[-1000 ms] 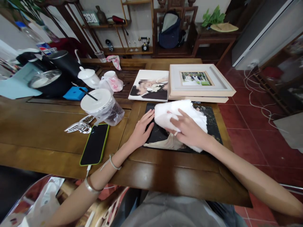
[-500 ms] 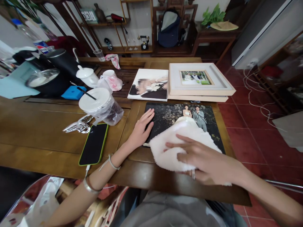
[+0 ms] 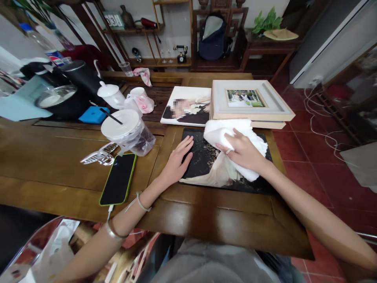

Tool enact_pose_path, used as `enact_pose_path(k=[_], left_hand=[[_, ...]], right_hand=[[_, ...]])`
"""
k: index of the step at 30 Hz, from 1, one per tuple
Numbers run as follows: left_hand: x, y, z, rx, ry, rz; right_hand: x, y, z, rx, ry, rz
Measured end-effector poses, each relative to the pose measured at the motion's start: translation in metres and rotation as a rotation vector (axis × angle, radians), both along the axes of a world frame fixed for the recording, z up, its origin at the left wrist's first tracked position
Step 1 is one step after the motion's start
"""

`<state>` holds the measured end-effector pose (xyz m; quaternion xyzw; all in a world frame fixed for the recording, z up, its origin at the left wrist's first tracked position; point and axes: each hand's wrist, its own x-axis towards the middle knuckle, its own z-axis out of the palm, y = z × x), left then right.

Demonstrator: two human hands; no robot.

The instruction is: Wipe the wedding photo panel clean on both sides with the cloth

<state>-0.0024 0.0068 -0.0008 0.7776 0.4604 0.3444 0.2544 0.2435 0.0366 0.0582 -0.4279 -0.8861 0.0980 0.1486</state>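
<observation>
A dark wedding photo panel lies flat on the wooden table in front of me. My left hand rests flat and open on the panel's left edge. My right hand presses a white fluffy cloth onto the upper right part of the photo, fingers curled over the cloth. The cloth hides the couple in the picture; only the white dress train shows below it.
Behind the panel lie another photo print and a stack of white frames. To the left are a green-cased phone, a lidded cup in a bag, a metal hair clip, a teapot and a kettle.
My right hand has swept the cloth from the photo's near edge back up to its far right part. The left hand has stayed put on the left edge.
</observation>
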Motion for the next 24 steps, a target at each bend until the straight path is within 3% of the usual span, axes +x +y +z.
enact_pose_path(k=[3,7,15,19,24], left_hand=[[0.0,0.0,0.002,-0.007,-0.039,0.008],[-0.002,-0.002,0.006,-0.051,-0.188,0.01],[0.0,-0.004,0.008,-0.025,-0.243,0.005],[0.0,-0.004,0.008,0.019,-0.161,-0.015],[0.001,-0.003,0.007,0.065,-0.036,-0.04]], right_hand=[[-0.012,-0.019,0.002,0.036,-0.055,0.173],[-0.024,-0.048,0.001,-0.05,-0.036,0.369],[-0.027,-0.08,0.002,-0.23,0.101,0.578],[-0.014,-0.088,0.019,-0.289,0.107,0.463],[0.009,-0.074,0.026,-0.276,0.138,0.009]])
